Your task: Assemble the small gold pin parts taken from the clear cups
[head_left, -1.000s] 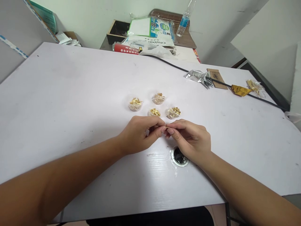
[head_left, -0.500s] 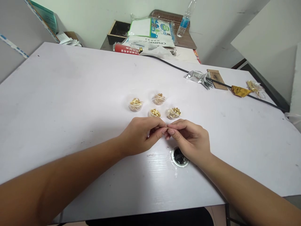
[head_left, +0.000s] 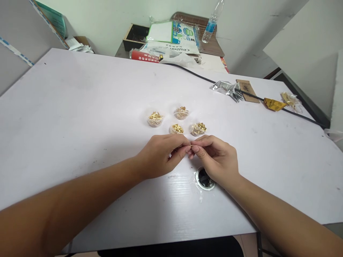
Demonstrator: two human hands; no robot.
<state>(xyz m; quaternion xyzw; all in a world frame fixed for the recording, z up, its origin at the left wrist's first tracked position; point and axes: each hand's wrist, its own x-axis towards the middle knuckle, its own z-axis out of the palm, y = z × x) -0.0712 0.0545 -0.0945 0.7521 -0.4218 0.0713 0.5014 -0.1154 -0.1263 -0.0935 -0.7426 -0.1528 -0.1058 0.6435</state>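
My left hand and my right hand meet fingertip to fingertip above the white table. Pinched between both thumbs and forefingers is a thin gold-coloured pin; most of it is hidden by the fingers. Just beyond the hands stand several small clear cups of gold-coloured metal parts. The left cup holds long thin pins, and the back cup holds smaller pieces. Short pieces fill the front cup, partly behind my left hand, and the right cup holds short tube-like ones.
A round black table grommet with clear tape lies under my right wrist. A black cable crosses the far right, passing silver foil, a cardboard piece and gold foil. Behind the table stands a water bottle.
Almost nothing differs. Both hands keep their pinch on the thin pin, with only a very slight shift of the fingers and of the view.
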